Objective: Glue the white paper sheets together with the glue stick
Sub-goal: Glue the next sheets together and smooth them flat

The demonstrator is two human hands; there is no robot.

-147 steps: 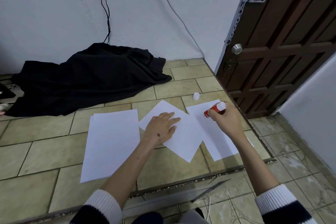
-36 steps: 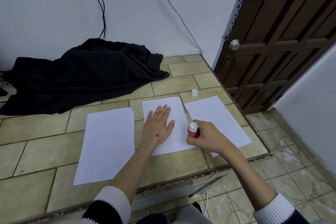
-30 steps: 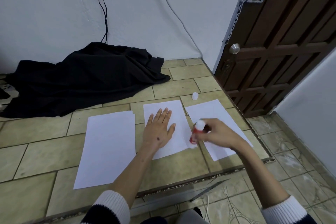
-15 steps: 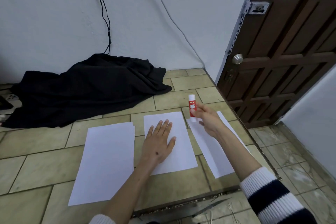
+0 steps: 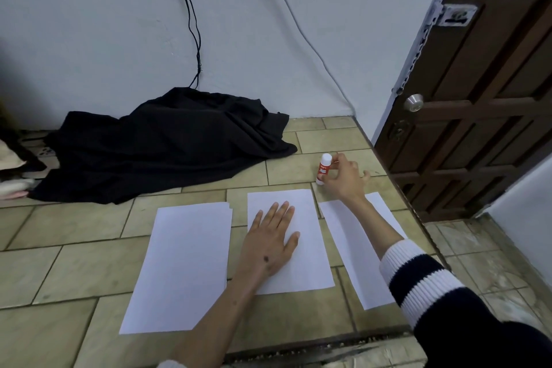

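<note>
Black cloth (image 5: 167,146) lies heaped along the floor's far edge by the wall, well clear of the papers. Right hand (image 5: 346,178) pinches the glue stick (image 5: 323,168), upright on the floor tiles (image 5: 74,257) beyond the middle sheet (image 5: 304,257), white end up. Left hand (image 5: 268,243) lies open, flat on that sheet, between the paper stack (image 5: 185,266) and the right sheet (image 5: 355,251).

Three spreads of white paper (image 5: 182,266) (image 5: 301,212) (image 5: 352,248), one glue stick (image 5: 323,169), one black cloth (image 5: 161,143), two hands (image 5: 270,240) (image 5: 346,178).
</note>
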